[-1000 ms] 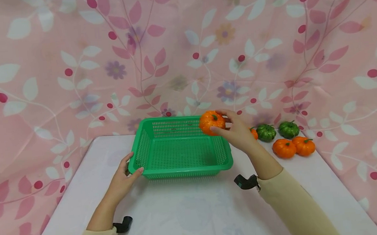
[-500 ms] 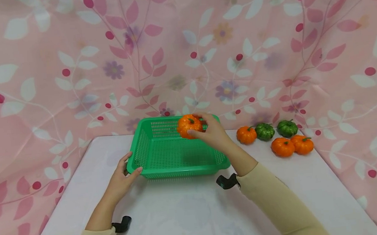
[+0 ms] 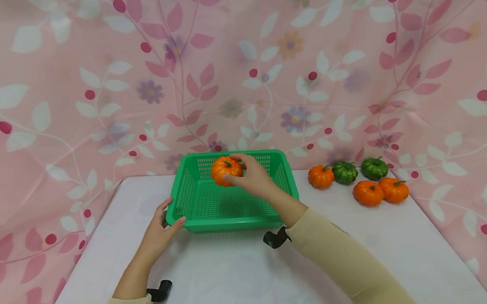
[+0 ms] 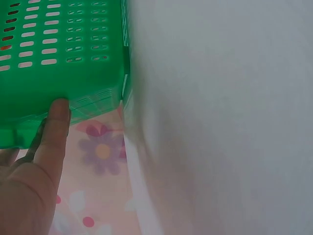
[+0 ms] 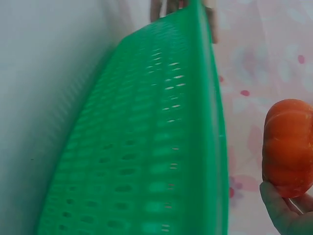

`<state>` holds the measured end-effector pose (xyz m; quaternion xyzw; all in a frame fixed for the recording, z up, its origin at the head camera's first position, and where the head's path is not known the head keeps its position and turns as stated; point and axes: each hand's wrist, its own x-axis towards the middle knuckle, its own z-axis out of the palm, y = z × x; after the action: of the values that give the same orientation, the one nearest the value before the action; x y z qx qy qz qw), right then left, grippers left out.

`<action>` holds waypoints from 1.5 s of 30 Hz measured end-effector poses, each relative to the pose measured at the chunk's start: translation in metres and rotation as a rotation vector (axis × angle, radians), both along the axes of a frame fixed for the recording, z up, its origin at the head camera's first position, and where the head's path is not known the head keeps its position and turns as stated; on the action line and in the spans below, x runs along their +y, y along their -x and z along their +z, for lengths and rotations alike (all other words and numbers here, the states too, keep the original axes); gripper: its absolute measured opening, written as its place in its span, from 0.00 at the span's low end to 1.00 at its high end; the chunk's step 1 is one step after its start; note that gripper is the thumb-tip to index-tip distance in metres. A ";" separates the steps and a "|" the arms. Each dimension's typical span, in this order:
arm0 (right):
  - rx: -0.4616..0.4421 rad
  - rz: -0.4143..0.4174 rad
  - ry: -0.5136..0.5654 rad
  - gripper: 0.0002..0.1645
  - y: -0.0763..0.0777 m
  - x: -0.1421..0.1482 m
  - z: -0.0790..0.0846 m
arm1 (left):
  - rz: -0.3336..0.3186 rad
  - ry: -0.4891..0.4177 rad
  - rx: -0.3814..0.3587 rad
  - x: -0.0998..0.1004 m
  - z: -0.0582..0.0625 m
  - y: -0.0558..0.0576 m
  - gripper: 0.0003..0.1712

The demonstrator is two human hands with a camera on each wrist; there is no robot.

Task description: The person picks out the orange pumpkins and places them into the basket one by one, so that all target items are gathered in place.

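A small orange pumpkin (image 3: 226, 171) with a green stem hangs over the green basket (image 3: 242, 220), near its back wall. My right hand (image 3: 251, 176) holds the pumpkin between thumb and fingers. In the right wrist view the pumpkin (image 5: 289, 147) shows beyond the basket's long side, with fingertips at its lower end. At the basket's front left corner my left hand (image 3: 157, 232) grips the rim, thumb on top and fingers along the outer side. The left wrist view shows the thumb pressed to the green plastic (image 4: 58, 81). Inside the basket only its perforated floor shows.
To the right of the basket lie more orange pumpkins (image 3: 368, 193) and two green pumpkins (image 3: 345, 172), grouped towards the back right of the white table (image 3: 236, 276). A pink floral cloth (image 3: 237, 66) hangs right behind the table's back edge.
My right hand has carried the orange pumpkin leftward, from the basket's right back corner to over its middle left. An orange pumpkin behind the arm has come into full view. The left hand stays put.
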<state>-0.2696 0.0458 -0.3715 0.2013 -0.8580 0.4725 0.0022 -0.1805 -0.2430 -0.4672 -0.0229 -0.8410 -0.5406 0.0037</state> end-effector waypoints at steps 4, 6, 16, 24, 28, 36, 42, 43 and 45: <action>-0.010 0.024 -0.036 0.38 0.006 -0.015 -0.011 | -0.002 0.005 0.000 -0.001 -0.001 0.001 0.49; -0.019 0.044 -0.053 0.38 0.009 -0.021 -0.016 | -0.002 0.005 -0.006 -0.002 -0.002 0.001 0.49; -0.103 0.068 -0.076 0.37 0.024 -0.044 -0.038 | 0.000 0.013 -0.012 -0.003 -0.003 0.001 0.49; -0.193 0.026 -0.081 0.36 0.035 -0.051 -0.046 | 0.002 0.009 -0.004 -0.001 -0.002 0.000 0.49; -0.234 0.014 -0.081 0.35 0.041 -0.054 -0.047 | 0.007 0.014 -0.006 -0.001 -0.004 0.002 0.49; -0.271 -0.003 -0.115 0.35 0.050 -0.059 -0.052 | 0.004 -0.002 -0.001 0.001 -0.005 0.001 0.49; -0.288 0.025 -0.186 0.36 0.052 -0.066 -0.061 | 0.003 -0.015 -0.007 -0.001 -0.003 -0.001 0.49; -0.285 0.032 -0.202 0.36 0.052 -0.067 -0.062 | 0.002 -0.015 -0.008 -0.001 -0.003 -0.001 0.49; -0.275 0.041 -0.235 0.35 0.050 -0.068 -0.063 | -0.001 -0.018 -0.011 -0.001 -0.002 -0.001 0.49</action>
<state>-0.3198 -0.0223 -0.4348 0.1510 -0.8952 0.3922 -0.1480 -0.1799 -0.2437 -0.4695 -0.0201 -0.8362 -0.5481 -0.0011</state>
